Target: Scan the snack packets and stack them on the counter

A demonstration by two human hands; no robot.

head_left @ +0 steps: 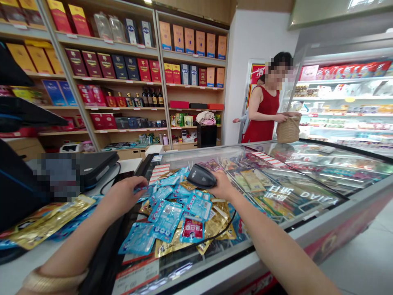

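A heap of small blue snack packets (167, 219) lies on the glass top of a freezer, mixed with gold packets (216, 223) and a red one (193, 228). My right hand (223, 185) is wrapped round a black handheld scanner (201, 176), held over the far side of the heap. The scanner's cable curves across the packets. At the heap's left edge, my left hand (133, 190) has its fingers bent together at a blue packet, partly hidden by the fingers.
More gold and blue packets (58, 219) lie at the left beside dark checkout equipment (100, 168). The freezer (319, 180) stretches off to the right. Behind it, a person in red (265, 106) holds a woven bag (288, 129). Shelves of boxes line the back wall.
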